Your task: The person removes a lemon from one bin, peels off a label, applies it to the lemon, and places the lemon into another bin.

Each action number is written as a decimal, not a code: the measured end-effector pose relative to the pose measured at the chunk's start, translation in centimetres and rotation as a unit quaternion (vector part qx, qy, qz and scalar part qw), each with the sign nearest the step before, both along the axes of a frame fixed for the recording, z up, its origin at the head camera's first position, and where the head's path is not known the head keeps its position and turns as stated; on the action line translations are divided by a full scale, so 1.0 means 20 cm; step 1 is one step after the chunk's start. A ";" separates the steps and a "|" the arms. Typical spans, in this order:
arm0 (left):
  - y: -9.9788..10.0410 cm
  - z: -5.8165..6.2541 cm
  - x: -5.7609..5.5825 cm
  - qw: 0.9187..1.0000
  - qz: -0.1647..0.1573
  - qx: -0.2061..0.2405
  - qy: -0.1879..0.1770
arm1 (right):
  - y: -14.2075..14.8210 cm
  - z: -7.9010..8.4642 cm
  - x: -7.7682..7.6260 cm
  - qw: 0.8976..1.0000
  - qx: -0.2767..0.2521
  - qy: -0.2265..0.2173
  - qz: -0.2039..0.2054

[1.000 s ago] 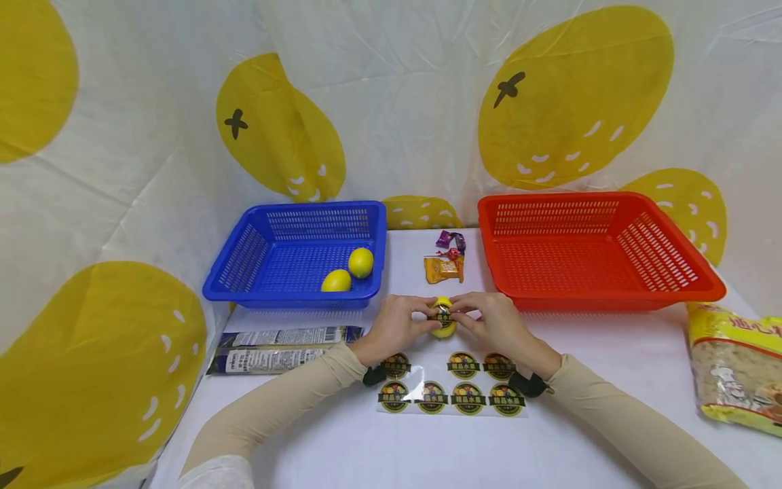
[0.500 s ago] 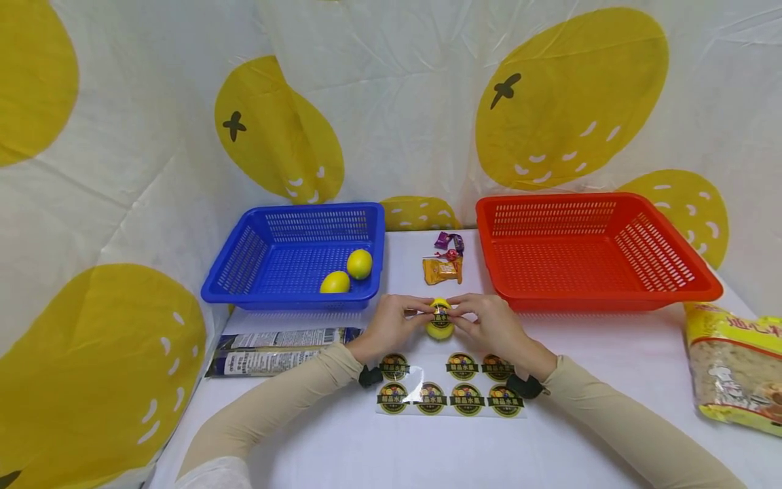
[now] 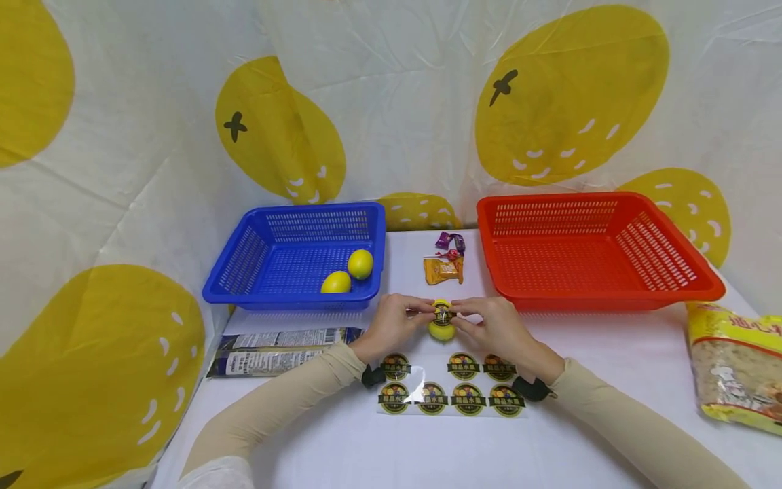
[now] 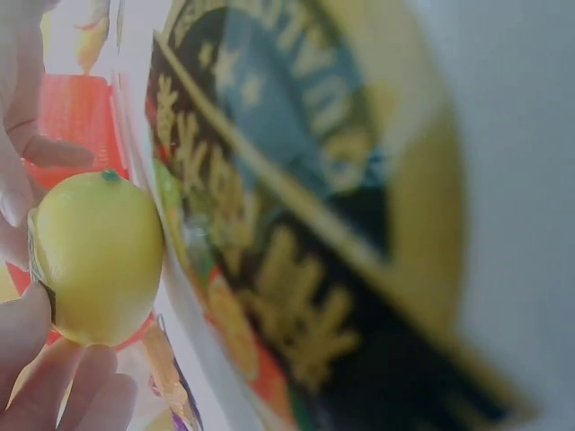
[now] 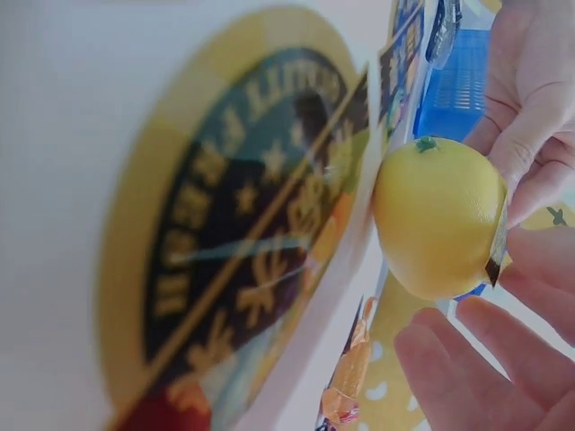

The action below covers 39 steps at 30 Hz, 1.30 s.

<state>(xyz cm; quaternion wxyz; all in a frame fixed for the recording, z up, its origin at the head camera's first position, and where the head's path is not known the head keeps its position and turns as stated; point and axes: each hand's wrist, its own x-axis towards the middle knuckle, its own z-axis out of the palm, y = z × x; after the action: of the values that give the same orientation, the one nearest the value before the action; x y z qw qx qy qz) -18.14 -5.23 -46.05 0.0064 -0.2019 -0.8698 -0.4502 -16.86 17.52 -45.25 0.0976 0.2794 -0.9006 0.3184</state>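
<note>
A yellow lemon (image 3: pixel 442 331) stands on the white table between both hands. On its near face lies a round black-and-gold sticker (image 3: pixel 443 314). My left hand (image 3: pixel 393 327) pinches the sticker's left end between thumb and fingers. From the other side my right hand (image 3: pixel 493 326) pinches its right end. In the right wrist view the sticker's dark tip (image 5: pixel 493 269) juts out past the lemon (image 5: pixel 440 220). The left wrist view shows the green stem end of the lemon (image 4: pixel 101 256), with fingertips close around its far side. Just in front of the hands lies a sheet of matching stickers (image 3: pixel 432 398).
A blue basket (image 3: pixel 293 297) with two lemons (image 3: pixel 360 264) stands at back left, a red basket (image 3: pixel 586 299) at back right. Wrapped candies (image 3: pixel 444 270) lie between them. Long packets (image 3: pixel 269 361) lie at left, a yellow food bag (image 3: pixel 736 367) at right.
Both hands stay at the lemon with small finger shifts. The sticker now sits higher on the lemon, with more yellow showing below it. Everything else is unmoved.
</note>
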 end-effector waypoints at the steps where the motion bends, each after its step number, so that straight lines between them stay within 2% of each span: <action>1: 0.00 0.00 0.00 1.000 0.003 -0.001 -0.001 | 0.00 0.00 0.00 1.000 0.004 -0.002 0.003; 7: 0.00 -0.01 0.00 1.000 0.014 -0.002 -0.001 | 0.00 0.00 0.00 0.999 0.025 -0.005 0.024; 11: 0.00 -0.01 0.00 1.000 0.012 0.000 -0.004 | 0.00 0.00 -0.01 1.000 0.010 -0.011 0.021; 17: 0.00 0.01 0.01 1.000 0.004 0.007 -0.008 | 0.00 0.01 0.00 0.998 -0.013 -0.058 0.021; 22: 0.00 0.01 0.01 1.000 0.000 0.005 -0.010 | 0.00 0.02 -0.01 0.997 -0.021 -0.064 0.031; 29: 0.01 -0.01 0.00 1.000 -0.017 -0.008 0.005 | -0.01 0.01 -0.01 0.999 0.015 -0.052 0.001; 33: 0.02 0.00 0.00 1.000 -0.018 -0.006 0.007 | -0.02 0.00 -0.01 0.999 0.024 -0.042 0.004; 39: 0.01 0.00 0.01 1.000 -0.024 -0.007 0.003 | -0.01 0.00 -0.01 0.998 0.028 -0.061 0.005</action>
<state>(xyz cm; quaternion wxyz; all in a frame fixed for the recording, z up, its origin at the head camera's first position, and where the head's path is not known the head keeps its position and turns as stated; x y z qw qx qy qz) -18.03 -5.04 -46.08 -0.0037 -0.2243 -0.8675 -0.4439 -17.13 17.26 -45.29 0.0326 0.2663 -0.9122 0.3097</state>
